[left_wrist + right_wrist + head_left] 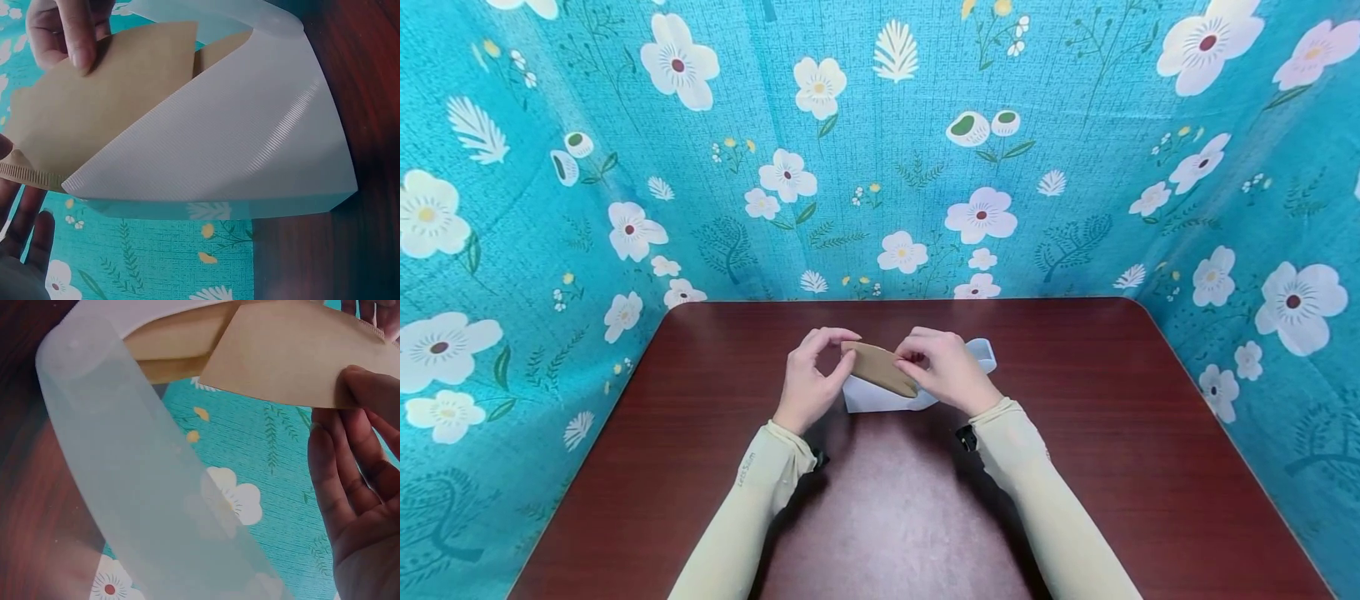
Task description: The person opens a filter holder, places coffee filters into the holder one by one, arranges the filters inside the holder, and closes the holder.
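Note:
Brown paper coffee filters (880, 369) stick up out of a white ribbed filter holder (212, 137), whose translucent lid (150, 475) is swung open to the right. My left hand (812, 379) pinches the filters' left end, at the crimped edge, between thumb and fingers. On the other side, my right hand (951, 367) pinches a filter between thumb and fingertips. In the right wrist view this filter is raised at an angle from others that lie inside the holder. How many filters each hand holds cannot be told.
The holder stands on a dark red-brown table (700, 467), toward its far edge. Teal floral cloth (880, 167) hangs behind the table and along both sides.

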Available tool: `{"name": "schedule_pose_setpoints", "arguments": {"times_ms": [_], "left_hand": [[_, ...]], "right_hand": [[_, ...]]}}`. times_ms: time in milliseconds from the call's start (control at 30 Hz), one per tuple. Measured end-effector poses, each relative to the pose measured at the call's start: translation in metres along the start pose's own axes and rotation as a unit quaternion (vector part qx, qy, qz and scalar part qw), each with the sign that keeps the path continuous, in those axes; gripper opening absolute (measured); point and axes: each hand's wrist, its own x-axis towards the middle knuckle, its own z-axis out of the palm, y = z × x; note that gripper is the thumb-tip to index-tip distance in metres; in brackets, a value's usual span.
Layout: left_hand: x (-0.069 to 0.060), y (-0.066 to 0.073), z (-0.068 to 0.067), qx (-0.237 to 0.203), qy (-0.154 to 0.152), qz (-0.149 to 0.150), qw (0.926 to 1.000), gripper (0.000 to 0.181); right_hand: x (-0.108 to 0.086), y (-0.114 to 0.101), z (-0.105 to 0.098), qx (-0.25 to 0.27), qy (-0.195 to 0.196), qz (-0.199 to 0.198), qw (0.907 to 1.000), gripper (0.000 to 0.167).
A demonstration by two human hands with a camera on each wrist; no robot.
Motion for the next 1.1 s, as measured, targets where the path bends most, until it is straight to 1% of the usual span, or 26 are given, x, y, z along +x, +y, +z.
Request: {"name": "schedule_pose_setpoints", "arguments": {"times_ms": [167, 333, 400, 567, 633, 800, 933, 1100], "left_hand": [[-0.002, -0.003, 0.001, 0.021, 0.003, -0.003, 0.9998, 0.017], [-0.005, -0.007, 0.002, 0.031, -0.003, -0.004, 0.9995, 0.018], [-0.005, -0.009, 0.002, 0.033, -0.006, -0.001, 0.9995, 0.02], [-0.007, -0.013, 0.004, 0.043, -0.012, 0.009, 0.999, 0.022], [-0.008, -0.014, 0.004, 0.048, -0.014, 0.01, 0.9987, 0.021], [-0.011, -0.016, 0.005, 0.067, -0.02, 0.012, 0.9975, 0.019], [-0.012, -0.018, 0.006, 0.081, -0.021, 0.019, 0.9963, 0.019], [-0.014, -0.022, 0.007, 0.093, -0.019, 0.032, 0.995, 0.021]], "right_hand": [[-0.001, 0.003, 0.007, 0.002, -0.012, 0.009, 0.9999, 0.01], [0.0, 0.002, 0.007, 0.008, -0.004, 0.002, 1.0, 0.006], [0.001, 0.001, 0.008, 0.004, -0.005, 0.0, 1.0, 0.006], [-0.001, 0.003, 0.012, -0.013, -0.022, 0.012, 0.9996, 0.007], [-0.001, 0.003, 0.014, -0.012, -0.028, 0.019, 0.9993, 0.007], [0.0, 0.003, 0.017, -0.005, -0.026, 0.017, 0.9995, 0.004], [0.002, 0.002, 0.019, -0.025, -0.025, 0.011, 0.9993, 0.005], [0.002, 0.002, 0.022, -0.05, -0.035, 0.018, 0.998, 0.006]]}}
